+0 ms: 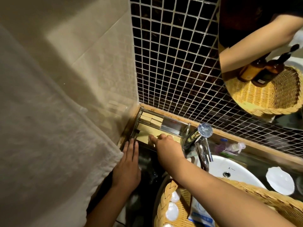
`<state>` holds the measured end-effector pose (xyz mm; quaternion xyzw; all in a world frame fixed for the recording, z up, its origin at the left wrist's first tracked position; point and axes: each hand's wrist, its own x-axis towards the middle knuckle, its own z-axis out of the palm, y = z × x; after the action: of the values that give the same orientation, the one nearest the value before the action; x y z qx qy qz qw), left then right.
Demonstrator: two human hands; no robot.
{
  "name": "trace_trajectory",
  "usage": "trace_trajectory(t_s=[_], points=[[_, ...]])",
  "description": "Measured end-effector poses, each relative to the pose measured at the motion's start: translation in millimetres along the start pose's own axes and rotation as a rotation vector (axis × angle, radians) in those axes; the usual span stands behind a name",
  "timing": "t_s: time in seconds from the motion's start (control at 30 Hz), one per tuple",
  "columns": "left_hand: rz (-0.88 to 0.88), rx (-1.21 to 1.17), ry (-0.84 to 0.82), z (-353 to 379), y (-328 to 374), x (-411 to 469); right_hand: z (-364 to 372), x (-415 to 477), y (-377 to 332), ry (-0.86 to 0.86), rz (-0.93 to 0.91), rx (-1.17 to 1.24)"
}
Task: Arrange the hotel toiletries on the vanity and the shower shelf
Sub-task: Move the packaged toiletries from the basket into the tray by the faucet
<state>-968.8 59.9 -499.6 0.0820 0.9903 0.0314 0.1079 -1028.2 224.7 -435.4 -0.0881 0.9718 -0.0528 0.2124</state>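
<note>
A clear acrylic two-level rack (172, 126) stands in the vanity's back left corner. Its upper level holds small beige boxes (151, 119). More beige boxes (144, 138) lie on the lower level. My right hand (167, 145) reaches into the lower level, fingers resting on a beige box; whether it grips the box is unclear. My left hand (127, 167) lies flat, fingers together, against the rack's left front corner, holding nothing. A wicker basket (170, 194) with white round packets (172, 210) and a blue-and-white packet (200, 215) sits below my right arm.
A chrome tap (203, 141) stands right of the rack over the white basin (229, 167). Small wrapped items (232, 146) lie behind it. A white dish (279, 181) sits at right. A beige towel (49, 128) hangs left. The mirror (262, 63) reflects brown bottles in the basket.
</note>
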Motion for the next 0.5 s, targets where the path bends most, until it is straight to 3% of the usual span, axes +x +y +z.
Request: trace_trajectory(t_s=[0.37,0.5], points=[[0.030,0.063,-0.071,4.9,-5.8,-16.6,1.5,15.6,11.4,-0.112,-0.022,0.012],[0.035,0.047,-0.052,5.9,-6.4,-13.0,4.4,9.9,9.4,-0.274,-0.049,-0.022]])
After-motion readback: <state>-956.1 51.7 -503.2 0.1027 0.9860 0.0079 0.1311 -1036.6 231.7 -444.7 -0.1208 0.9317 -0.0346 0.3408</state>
